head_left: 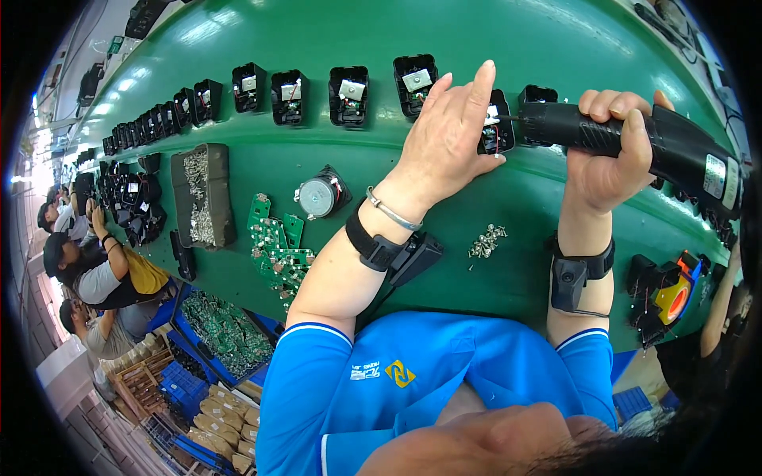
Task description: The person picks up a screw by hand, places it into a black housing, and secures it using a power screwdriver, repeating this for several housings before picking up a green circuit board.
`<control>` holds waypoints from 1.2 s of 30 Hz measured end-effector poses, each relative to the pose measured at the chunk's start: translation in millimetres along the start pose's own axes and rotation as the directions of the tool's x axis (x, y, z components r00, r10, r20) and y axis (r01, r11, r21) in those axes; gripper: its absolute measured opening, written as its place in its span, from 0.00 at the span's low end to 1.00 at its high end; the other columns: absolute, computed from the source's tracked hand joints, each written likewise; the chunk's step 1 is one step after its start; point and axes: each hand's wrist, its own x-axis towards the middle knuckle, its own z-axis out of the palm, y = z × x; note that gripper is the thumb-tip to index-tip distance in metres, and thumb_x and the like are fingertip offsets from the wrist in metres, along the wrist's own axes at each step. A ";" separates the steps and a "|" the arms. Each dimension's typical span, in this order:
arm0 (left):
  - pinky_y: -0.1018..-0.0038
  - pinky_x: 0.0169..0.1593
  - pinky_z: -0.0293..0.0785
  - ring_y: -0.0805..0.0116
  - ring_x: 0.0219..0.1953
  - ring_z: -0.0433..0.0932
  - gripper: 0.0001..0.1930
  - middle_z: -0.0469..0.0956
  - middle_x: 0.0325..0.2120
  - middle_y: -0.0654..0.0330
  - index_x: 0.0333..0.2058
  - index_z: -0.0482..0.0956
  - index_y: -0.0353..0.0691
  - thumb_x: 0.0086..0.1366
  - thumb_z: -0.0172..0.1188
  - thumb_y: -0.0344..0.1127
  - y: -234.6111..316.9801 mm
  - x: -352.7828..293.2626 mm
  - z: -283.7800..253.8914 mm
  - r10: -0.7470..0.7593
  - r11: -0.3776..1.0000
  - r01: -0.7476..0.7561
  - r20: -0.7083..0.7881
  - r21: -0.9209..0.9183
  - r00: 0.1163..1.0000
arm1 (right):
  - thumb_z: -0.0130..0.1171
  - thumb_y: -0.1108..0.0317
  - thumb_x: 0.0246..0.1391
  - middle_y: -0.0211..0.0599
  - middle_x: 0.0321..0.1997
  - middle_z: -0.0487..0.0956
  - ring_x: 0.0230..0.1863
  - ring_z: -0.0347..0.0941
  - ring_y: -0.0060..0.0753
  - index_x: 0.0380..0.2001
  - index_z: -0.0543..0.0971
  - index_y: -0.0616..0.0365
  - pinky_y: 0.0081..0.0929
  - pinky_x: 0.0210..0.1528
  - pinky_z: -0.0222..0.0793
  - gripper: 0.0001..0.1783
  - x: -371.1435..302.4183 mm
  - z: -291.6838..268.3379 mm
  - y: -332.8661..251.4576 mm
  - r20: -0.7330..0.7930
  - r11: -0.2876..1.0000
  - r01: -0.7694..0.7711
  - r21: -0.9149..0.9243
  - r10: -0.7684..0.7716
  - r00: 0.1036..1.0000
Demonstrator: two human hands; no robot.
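Note:
My right hand [607,163] is wrapped round a black electric screwdriver [686,147] held almost level. Its thin bit points left into a small black speaker housing [498,141] with a pale metal part and wires inside. My left hand [448,131] lies against that housing's left side, fingers stretched out and apart, thumb at the near edge. Part of the housing is hidden behind the fingers. Beyond my left hand stands another open housing [415,79] with a silvery block. Nearer to me, a small pile of screws [486,242] lies on the green table [444,278].
A row of black housings [348,95] curves away left. A screw bin [226,194], a round speaker [317,197] and green circuit boards [278,246] lie left of my forearm. An orange-and-blue piece [676,297] sits at right. Co-workers [95,270] work along the left side.

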 end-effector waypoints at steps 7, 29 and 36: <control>0.60 0.51 0.54 0.58 0.41 0.66 0.53 0.67 0.38 0.53 0.53 0.42 0.38 0.29 0.68 0.30 -1.6 -0.7 -0.1 0.000 1.000 0.000 -0.022 -0.006 1.000 | 0.44 0.74 0.43 0.35 0.24 0.69 0.24 0.61 0.28 0.43 0.60 0.56 0.30 0.30 0.58 0.19 -1.4 0.4 5.9 -0.001 1.000 -0.021 0.011 0.021 1.000; 0.62 0.51 0.55 0.58 0.40 0.67 0.53 0.69 0.34 0.53 0.53 0.43 0.37 0.27 0.68 0.30 -6.4 -3.0 -5.0 -0.038 0.998 0.037 0.022 0.056 0.999 | 0.43 0.81 0.40 0.37 0.22 0.67 0.22 0.62 0.30 0.42 0.59 0.56 0.33 0.27 0.61 0.22 -15.3 11.8 25.6 0.185 0.995 0.039 -0.095 -0.021 0.982; 0.62 0.52 0.54 0.56 0.42 0.66 0.49 0.69 0.36 0.53 0.52 0.47 0.36 0.29 0.67 0.32 -9.8 -1.0 -7.5 -0.004 0.997 0.002 0.023 0.073 1.000 | 0.45 0.84 0.40 0.39 0.21 0.67 0.21 0.64 0.30 0.41 0.59 0.63 0.33 0.28 0.63 0.21 -6.9 20.6 21.0 0.089 0.999 0.019 -0.040 -0.016 0.996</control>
